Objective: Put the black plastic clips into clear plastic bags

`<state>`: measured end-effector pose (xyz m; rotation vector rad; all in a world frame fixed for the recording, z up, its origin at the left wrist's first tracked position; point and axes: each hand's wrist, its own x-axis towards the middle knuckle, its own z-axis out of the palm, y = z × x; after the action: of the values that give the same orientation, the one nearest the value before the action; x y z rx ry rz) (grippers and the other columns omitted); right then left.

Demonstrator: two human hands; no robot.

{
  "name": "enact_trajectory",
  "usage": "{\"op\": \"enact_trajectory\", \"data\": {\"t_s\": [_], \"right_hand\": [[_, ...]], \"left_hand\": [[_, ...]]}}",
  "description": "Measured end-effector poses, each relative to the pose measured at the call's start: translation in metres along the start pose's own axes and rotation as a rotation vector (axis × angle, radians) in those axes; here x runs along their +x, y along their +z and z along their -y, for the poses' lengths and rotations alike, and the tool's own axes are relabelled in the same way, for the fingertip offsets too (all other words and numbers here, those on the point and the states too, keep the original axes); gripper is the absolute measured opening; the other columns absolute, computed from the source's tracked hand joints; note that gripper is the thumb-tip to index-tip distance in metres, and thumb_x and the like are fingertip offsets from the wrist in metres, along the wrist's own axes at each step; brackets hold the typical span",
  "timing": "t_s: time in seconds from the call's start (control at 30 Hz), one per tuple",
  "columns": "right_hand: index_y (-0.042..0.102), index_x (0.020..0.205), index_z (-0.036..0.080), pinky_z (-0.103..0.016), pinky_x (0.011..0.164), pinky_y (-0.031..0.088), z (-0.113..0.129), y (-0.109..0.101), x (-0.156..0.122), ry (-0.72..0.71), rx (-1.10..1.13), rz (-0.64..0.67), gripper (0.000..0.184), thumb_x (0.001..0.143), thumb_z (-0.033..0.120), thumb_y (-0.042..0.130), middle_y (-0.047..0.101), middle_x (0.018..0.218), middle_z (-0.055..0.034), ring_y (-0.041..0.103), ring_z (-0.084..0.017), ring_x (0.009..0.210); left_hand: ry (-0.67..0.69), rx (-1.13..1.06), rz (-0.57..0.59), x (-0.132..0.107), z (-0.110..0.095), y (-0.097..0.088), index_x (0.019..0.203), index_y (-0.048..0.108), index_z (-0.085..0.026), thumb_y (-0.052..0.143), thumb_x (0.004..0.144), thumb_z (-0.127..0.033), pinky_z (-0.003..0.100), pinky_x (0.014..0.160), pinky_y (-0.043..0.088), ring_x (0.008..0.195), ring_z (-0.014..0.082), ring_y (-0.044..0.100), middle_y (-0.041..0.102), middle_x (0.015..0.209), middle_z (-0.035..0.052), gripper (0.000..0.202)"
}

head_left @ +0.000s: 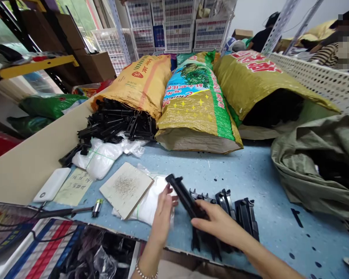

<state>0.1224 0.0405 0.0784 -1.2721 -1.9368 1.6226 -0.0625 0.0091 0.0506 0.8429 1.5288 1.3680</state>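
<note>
A workroom with stacked white crates (178, 37) at the back and, in front, a speckled blue bench (250, 166) seen from the worker's own eyes. Far to the left of both bare-handed grips, a white device (52, 185) with a cable lies beside a handwritten paper sheet (73, 188); a hammer (96, 209) lies nearer the front edge. Beyond these, still left of the grips, a heap of black plastic pieces (119, 124) spills from an orange sack (142, 81), with a white plastic packet (100, 159) before it. A square pale board (126, 190), gritty in its middle, is just left of the left grip (163, 205), partly on a second white packet (151, 203). The left grip is loosely open, fingers slightly bent beside the upper end of a long black part (182, 192); whether they touch it cannot be told. That part is tilted above the bench, its lower end closed firmly in the right grip (213, 219). A gold-and-green sack (197, 112) lies beyond the grips. Similar black parts (246, 219) are lined up beneath and just right of the right grip. Farther right are an olive sack (250, 81), gaping, and a grey-green bag (311, 143), nearer the worker.
</note>
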Motion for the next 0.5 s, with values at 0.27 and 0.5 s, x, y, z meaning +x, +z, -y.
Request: {"op": "enact_trajectory", "data": {"t_s": [0.27,0.5], "right_hand": [[0.060,0.099,0.018,-0.036,0.074,0.049,-0.015,-0.001,-0.020,0.139,0.615,-0.076,0.035,0.078,0.045,0.066,0.069,0.092,-0.0084,0.063,-0.019,0.077],[0.061,0.093,0.018,-0.034,0.073,0.049,0.002,0.029,-0.013,0.126,0.770,-0.025,0.034,0.075,0.047,0.068,0.069,0.093,-0.0077,0.064,-0.018,0.076]], "left_hand": [[0.475,1.054,0.176,0.012,0.017,-0.058,0.083,0.058,-0.018,0.047,0.089,-0.028,0.041,0.079,0.047,0.085,0.0237,0.056,0.058,0.087,0.0075,0.016],[0.362,0.869,0.058,0.027,0.011,-0.065,0.078,0.060,-0.018,0.056,0.082,-0.026,0.041,0.087,0.043,0.096,0.0271,0.056,0.061,0.093,0.0104,0.011]]}}
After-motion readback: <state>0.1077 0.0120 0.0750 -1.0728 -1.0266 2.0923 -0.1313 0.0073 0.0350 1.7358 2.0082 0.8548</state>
